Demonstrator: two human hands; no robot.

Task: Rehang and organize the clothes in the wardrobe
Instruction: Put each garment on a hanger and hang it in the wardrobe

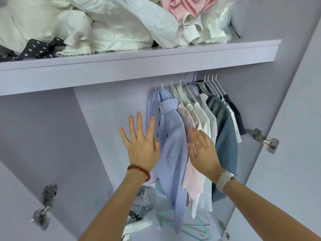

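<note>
The clothes (199,117) hung in a tight row on white hangers (211,84) under the shelf (156,56). Her left hand (141,145) was flat with fingers spread, beside a blue shirt (171,136). Her right hand (202,148) lay flat against the pink top (185,115).

blue shirt (171,134) | pale pink top (186,115) | black white-dotted cloth (34,48) | lilac shelf (139,61)

Both arms stretched up and forward. Left hand (141,146) flat with fingers spread wide, red bead bracelet on that wrist. Right hand (202,148) open too, fingers straight together, pale watch strapped on.
</note>
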